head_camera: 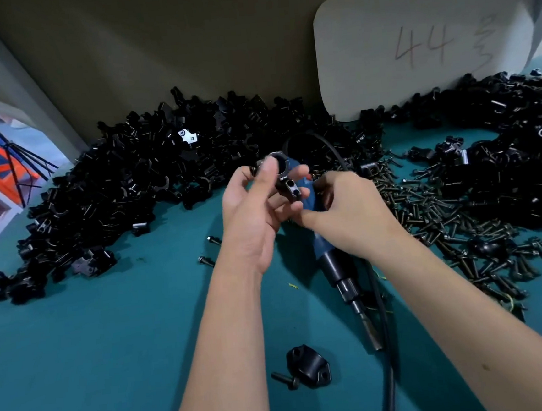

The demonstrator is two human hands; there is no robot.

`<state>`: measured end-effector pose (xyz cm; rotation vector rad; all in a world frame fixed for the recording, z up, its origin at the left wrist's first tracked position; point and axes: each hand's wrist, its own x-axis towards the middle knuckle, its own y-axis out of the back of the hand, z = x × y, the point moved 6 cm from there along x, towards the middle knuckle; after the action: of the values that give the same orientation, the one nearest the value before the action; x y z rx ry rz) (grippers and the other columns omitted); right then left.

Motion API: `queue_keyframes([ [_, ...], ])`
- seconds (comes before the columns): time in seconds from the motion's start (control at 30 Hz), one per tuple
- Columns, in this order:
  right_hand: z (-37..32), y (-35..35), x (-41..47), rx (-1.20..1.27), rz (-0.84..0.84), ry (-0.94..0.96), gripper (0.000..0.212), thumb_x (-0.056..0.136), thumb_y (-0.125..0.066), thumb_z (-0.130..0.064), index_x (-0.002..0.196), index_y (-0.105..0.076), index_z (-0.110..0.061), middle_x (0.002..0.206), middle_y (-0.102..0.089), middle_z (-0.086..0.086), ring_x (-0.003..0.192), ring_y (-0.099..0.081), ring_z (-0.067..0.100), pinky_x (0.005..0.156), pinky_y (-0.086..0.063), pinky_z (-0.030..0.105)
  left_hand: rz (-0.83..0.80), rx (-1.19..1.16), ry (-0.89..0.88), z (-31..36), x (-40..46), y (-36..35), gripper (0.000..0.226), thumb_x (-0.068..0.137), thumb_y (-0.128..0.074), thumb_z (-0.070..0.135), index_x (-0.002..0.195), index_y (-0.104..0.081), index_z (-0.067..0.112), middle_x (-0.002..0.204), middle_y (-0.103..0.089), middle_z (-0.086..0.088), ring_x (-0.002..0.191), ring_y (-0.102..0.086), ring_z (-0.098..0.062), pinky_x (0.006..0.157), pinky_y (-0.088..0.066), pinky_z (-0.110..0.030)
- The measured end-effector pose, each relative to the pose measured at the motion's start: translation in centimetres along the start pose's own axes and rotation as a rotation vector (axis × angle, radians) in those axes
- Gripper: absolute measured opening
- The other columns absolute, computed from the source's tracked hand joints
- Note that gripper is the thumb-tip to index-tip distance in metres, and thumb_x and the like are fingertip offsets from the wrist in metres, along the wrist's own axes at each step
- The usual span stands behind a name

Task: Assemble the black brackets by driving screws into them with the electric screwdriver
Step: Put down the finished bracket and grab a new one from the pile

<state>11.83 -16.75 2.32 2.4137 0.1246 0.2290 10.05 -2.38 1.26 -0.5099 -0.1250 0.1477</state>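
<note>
Fingers of the left hand are pinching a round-bored black bracket; right hand is curling beside it, contents hidden, above bare teal felt.

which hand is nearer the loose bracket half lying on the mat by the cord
Left. The left hand is up past the bracket half, holding a black bracket; the right hand is as high but farther off to the right.

Teal surface with parts and a tool lying on it.
Black brackets are heaped along the far edge, loose screws toward the right edge, the electric screwdriver in the middle, one single bracket near the near edge.
</note>
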Motion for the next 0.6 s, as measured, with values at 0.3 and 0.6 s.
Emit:
queue_keyframes([
  [0.3, -0.9, 2.1, 0.0, 0.186, 0.2, 0.154, 0.034, 0.095, -0.06, -0.004, 0.118, -0.074, -0.025, 0.096, -0.07, -0.013, 0.09, -0.064, 0.003, 0.083, -0.049, 0.015, 0.151, 0.715, -0.257, 0.2, -0.1, 0.5, 0.037, 0.07, -0.096, 0.019, 0.086, -0.062, 0.022, 0.071, -0.072, -0.004, 0.051, -0.064, -0.015, 0.041, -0.05, -0.029],
  [0.6, -0.9, 4.6, 0.6, 0.307, -0.017, 0.344, 0.038, 0.097, -0.062, 0.0, 0.125, -0.074, -0.023, 0.116, -0.074, -0.008, 0.109, -0.069, 0.01, 0.099, -0.057, 0.04, 0.039, 0.472, -0.197, -0.1, 0.0, -1.3, 0.031, 0.077, -0.088, 0.029, 0.088, -0.065, 0.012, 0.071, -0.075, -0.009, 0.049, -0.066, -0.018, 0.037, -0.042, -0.022],
])
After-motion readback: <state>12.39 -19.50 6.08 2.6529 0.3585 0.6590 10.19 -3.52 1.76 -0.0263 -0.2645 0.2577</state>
